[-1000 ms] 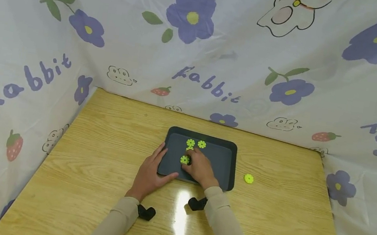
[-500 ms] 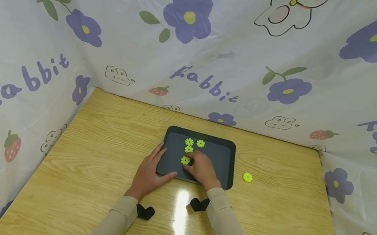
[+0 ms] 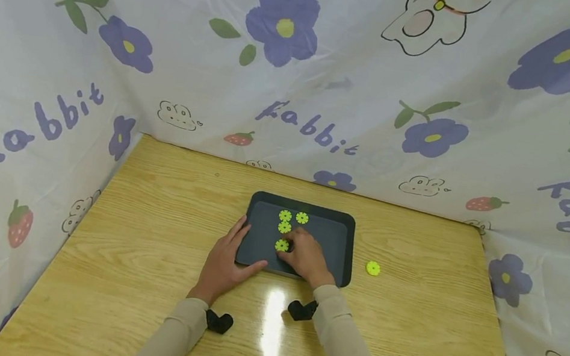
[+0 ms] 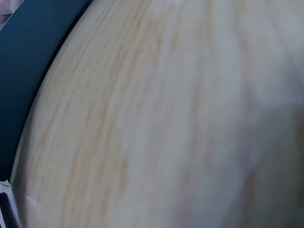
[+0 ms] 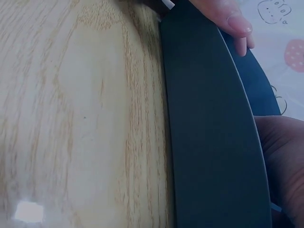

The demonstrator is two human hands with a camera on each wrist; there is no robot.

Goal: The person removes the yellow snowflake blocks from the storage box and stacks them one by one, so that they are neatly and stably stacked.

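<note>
A dark rectangular tray (image 3: 333, 242) lies on the table, its outer wall (image 5: 213, 118) filling much of the right wrist view. My left hand (image 3: 223, 266) rests at the tray's left front corner, fingers straight along the side and thumb along the front rim. Reaching in over the front, my right hand (image 3: 309, 259) pinches a yellow-green notched disc (image 3: 281, 245) low in the tray. Two more such discs, an upper one (image 3: 285, 216) and a lower one (image 3: 285, 227), form a column behind it. Another notched disc (image 3: 302, 218) lies just right of the upper one.
One loose notched disc (image 3: 373, 268) lies on the wooden table (image 3: 418, 318), right of the tray. Black wrist devices, a left one (image 3: 218, 322) and a right one (image 3: 302, 310), stick out from the sleeves. A printed curtain (image 3: 182, 54) stands behind and at both sides.
My right hand's fingers have drawn back slightly, uncovering the lower disc of the column. The pinched disc has shifted slightly right in the tray. My left hand keeps its place.
</note>
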